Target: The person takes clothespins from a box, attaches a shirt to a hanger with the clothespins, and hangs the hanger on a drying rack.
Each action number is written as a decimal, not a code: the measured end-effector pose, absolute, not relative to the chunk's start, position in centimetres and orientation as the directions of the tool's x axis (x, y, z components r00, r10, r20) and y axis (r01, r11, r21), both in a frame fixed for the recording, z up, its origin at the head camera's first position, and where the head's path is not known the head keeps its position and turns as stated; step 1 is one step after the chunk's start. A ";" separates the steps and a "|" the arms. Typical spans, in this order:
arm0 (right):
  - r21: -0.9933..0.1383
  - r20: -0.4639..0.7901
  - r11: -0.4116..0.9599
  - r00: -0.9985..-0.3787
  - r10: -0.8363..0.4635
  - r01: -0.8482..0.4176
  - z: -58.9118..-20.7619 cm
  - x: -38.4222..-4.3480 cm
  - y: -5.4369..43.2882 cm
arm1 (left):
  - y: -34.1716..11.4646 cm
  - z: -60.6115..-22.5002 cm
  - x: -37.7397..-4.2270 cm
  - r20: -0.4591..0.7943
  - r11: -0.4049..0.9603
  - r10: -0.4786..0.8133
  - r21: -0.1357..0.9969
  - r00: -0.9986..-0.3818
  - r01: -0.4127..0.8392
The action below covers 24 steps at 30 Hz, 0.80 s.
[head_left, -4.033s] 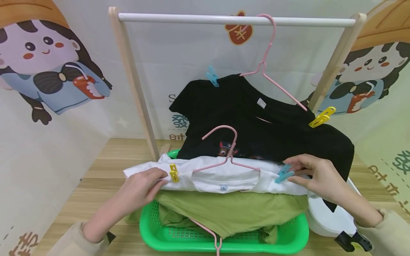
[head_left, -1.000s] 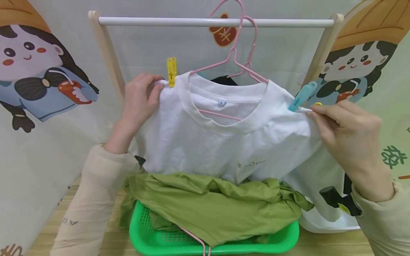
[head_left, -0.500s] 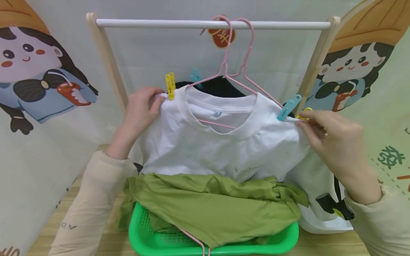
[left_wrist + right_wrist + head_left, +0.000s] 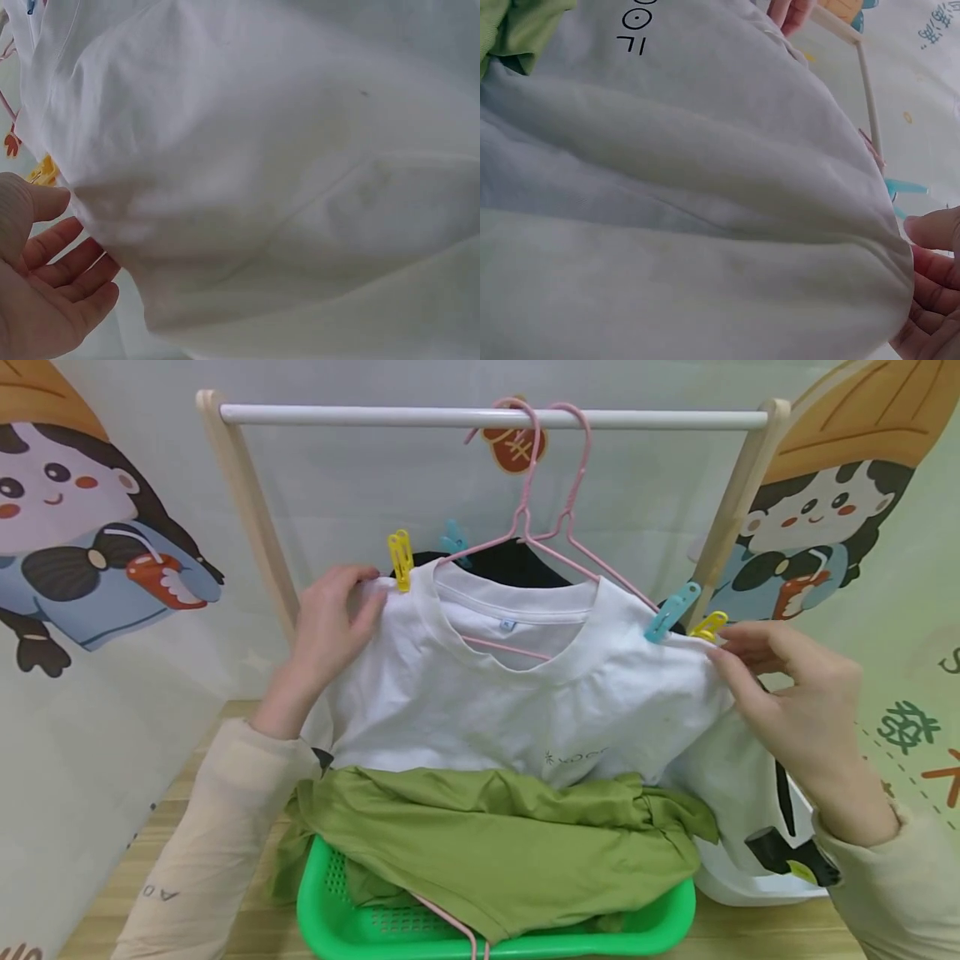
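Observation:
A white T-shirt [image 4: 487, 710] hangs on a pink hanger [image 4: 522, 485] whose hook sits over the white rod [image 4: 360, 416]. On its left shoulder in view is a yellow clothespin [image 4: 401, 560]; a blue clothespin [image 4: 672, 612] grips the other shoulder. My left hand [image 4: 330, 635] touches the cloth beside the yellow clothespin, thumb and fingers parted in the left wrist view. At the opposite shoulder my right hand [image 4: 802, 702] has its fingers loosely spread by the sleeve edge, thumb apart from the fingers in the right wrist view.
Behind hangs a black shirt [image 4: 517, 564] on a second pink hanger [image 4: 577, 468], with its own blue and yellow clothespins. An olive-green garment [image 4: 510, 843] lies in the green basket [image 4: 315, 910]. A white tub [image 4: 750, 889] stands at right. Wooden posts [image 4: 255, 510] support the rod.
The white T-shirt was lifted from the basket, and its hanger hook came down onto the rod. Both hands then loosened from the pinched shoulders, fingers parting from thumbs.

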State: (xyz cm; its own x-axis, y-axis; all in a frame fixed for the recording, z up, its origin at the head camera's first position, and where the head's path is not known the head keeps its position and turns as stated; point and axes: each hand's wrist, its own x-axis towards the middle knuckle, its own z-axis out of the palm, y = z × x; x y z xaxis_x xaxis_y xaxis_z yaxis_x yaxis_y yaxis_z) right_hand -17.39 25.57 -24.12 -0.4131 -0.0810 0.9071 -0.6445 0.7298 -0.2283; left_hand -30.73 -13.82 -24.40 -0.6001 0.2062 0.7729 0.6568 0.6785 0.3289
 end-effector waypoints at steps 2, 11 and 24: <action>-0.260 0.910 0.721 -0.412 -0.039 -0.642 -24.4 -17.3 26.0 | -14.0 -24.6 -30.7 0.787 0.672 0.220 0.306 -0.576 0.674; -0.408 0.887 0.716 -0.431 0.165 -0.566 -25.4 -16.8 28.1 | -15.3 -25.7 -29.1 0.793 0.644 0.299 0.243 -0.530 0.726; -0.756 0.472 0.616 -0.838 0.275 -0.223 -27.5 -17.7 30.7 | -15.9 -27.9 -25.0 0.737 0.576 0.485 0.135 -0.470 0.806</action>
State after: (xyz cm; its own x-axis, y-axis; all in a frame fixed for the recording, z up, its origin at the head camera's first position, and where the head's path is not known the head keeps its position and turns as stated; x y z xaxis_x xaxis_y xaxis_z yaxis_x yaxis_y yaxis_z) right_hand -17.71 30.71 -27.47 -0.8377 0.2754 0.4716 -0.2227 0.6161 -0.7555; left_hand -25.04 -15.95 -27.93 -0.4701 0.4850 0.7374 0.8061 0.5763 0.1349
